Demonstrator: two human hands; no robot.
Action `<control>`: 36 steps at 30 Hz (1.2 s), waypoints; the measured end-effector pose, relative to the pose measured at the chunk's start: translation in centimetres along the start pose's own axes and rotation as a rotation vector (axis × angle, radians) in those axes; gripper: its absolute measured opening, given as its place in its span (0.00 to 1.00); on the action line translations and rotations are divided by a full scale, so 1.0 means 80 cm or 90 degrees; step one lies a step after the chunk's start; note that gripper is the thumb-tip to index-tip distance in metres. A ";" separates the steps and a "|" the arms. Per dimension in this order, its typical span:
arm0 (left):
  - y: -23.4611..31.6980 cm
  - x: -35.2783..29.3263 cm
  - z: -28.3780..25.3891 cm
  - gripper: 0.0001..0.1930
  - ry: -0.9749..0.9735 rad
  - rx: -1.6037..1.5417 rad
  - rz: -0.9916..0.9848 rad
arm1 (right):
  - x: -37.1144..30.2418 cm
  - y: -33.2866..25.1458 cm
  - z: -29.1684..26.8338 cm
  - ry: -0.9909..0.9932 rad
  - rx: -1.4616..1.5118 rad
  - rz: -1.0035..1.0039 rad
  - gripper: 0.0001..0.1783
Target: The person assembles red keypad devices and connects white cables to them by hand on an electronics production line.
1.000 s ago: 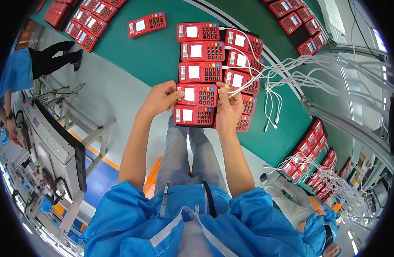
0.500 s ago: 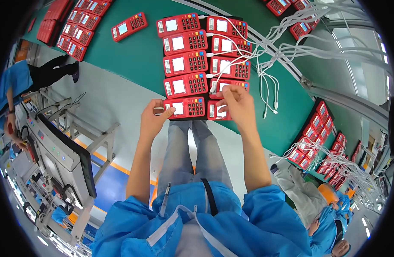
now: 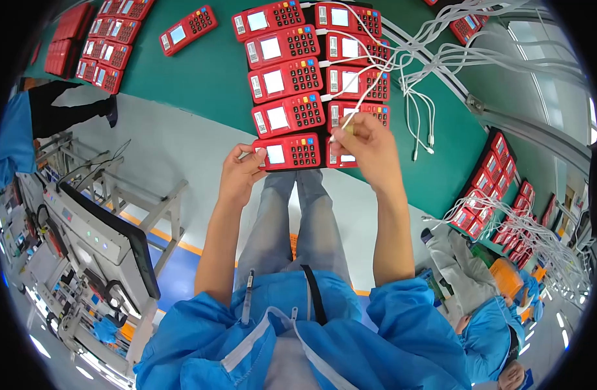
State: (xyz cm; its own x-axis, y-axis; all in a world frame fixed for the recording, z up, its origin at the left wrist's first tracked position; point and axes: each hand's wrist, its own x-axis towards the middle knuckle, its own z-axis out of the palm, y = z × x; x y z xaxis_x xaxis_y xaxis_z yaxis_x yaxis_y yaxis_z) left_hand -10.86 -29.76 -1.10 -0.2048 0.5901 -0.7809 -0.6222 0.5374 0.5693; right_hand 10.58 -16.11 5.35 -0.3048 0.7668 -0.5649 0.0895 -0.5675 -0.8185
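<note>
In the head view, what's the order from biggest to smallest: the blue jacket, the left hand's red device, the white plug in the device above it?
1. Blue jacket, clearly largest
2. Red device at the left hand
3. White plug

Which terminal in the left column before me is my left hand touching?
The bottom terminal, closest to you: your left hand touches its left end, but none of the four above.

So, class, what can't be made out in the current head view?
All in the head view:
Lower-right terminal: right end hidden behind the right hand.
Held white cable: too small to tell whether its plug is seated.
Upper-left terminals: back row cut off by the top edge.
</note>
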 end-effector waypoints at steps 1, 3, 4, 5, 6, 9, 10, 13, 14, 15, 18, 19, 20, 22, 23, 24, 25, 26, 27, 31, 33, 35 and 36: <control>0.002 -0.001 -0.002 0.11 -0.007 -0.022 -0.023 | -0.006 0.006 0.002 -0.006 0.005 0.019 0.04; 0.004 0.001 -0.007 0.10 -0.017 -0.040 -0.046 | -0.013 0.018 0.010 0.002 0.002 0.049 0.04; 0.005 0.002 -0.011 0.10 -0.027 -0.056 -0.057 | -0.015 0.023 0.015 0.006 0.003 0.049 0.04; 0.005 0.002 -0.013 0.10 -0.038 -0.072 -0.072 | -0.019 0.028 0.020 0.031 -0.006 0.018 0.04; 0.005 0.003 -0.013 0.10 -0.042 -0.070 -0.077 | -0.021 0.033 0.025 0.055 -0.016 -0.012 0.04; 0.006 0.006 -0.013 0.10 -0.049 -0.079 -0.090 | -0.020 0.047 0.042 0.098 0.100 -0.028 0.06; 0.006 0.005 -0.013 0.10 -0.044 -0.084 -0.099 | -0.020 0.050 0.045 0.108 0.167 -0.023 0.07; 0.010 0.007 -0.017 0.10 -0.054 -0.077 -0.107 | -0.016 0.061 0.052 0.125 0.181 -0.044 0.07; 0.010 0.008 -0.019 0.10 -0.066 -0.068 -0.109 | -0.017 0.063 0.056 0.126 0.182 -0.047 0.07; 0.010 0.009 -0.020 0.10 -0.068 -0.067 -0.108 | -0.018 0.064 0.061 0.120 0.233 -0.051 0.07; 0.010 0.008 -0.018 0.10 -0.084 -0.089 -0.112 | -0.016 0.070 0.068 0.126 0.280 -0.076 0.06; 0.010 0.007 -0.017 0.10 -0.078 -0.076 -0.111 | -0.016 0.071 0.068 0.135 0.278 -0.095 0.06; 0.012 0.005 -0.017 0.10 -0.069 -0.063 -0.107 | -0.017 0.067 0.070 0.134 0.278 -0.096 0.06; 0.015 0.006 -0.019 0.10 -0.071 -0.056 -0.097 | -0.019 0.057 0.071 0.089 0.271 -0.065 0.05; 0.017 0.009 -0.020 0.10 -0.075 -0.047 -0.088 | -0.020 0.056 0.074 0.089 0.271 -0.069 0.05; 0.015 0.009 -0.021 0.10 -0.078 -0.047 -0.085 | -0.022 0.056 0.080 0.105 0.216 -0.113 0.05; 0.012 0.007 -0.021 0.11 -0.076 -0.051 -0.083 | -0.022 0.055 0.084 0.120 0.161 -0.157 0.05; 0.011 0.005 -0.020 0.11 -0.072 -0.056 -0.083 | -0.022 0.055 0.085 0.116 0.167 -0.151 0.06; 0.011 0.004 -0.019 0.11 -0.073 -0.055 -0.081 | -0.019 0.055 0.083 0.119 0.165 -0.149 0.05; 0.015 0.004 -0.017 0.12 -0.068 -0.013 -0.072 | -0.021 0.056 0.071 0.119 0.134 -0.132 0.06; 0.017 0.002 -0.015 0.12 -0.064 -0.001 -0.073 | -0.023 0.061 0.069 0.117 0.174 -0.091 0.07; 0.018 0.001 -0.012 0.09 -0.054 0.000 -0.079 | -0.022 0.073 0.070 0.124 0.212 -0.084 0.07; 0.017 0.000 -0.012 0.09 -0.052 -0.002 -0.078 | -0.022 0.078 0.071 0.132 0.252 -0.079 0.07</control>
State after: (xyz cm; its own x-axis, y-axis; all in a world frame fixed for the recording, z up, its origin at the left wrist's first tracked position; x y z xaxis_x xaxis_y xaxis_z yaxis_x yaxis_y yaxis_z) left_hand -12.42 -29.57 -0.57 -0.0650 0.5667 -0.8213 -0.6407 0.6073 0.4698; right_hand 6.29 -22.71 1.87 -0.0907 0.8569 -0.5074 -0.3174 -0.5078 -0.8009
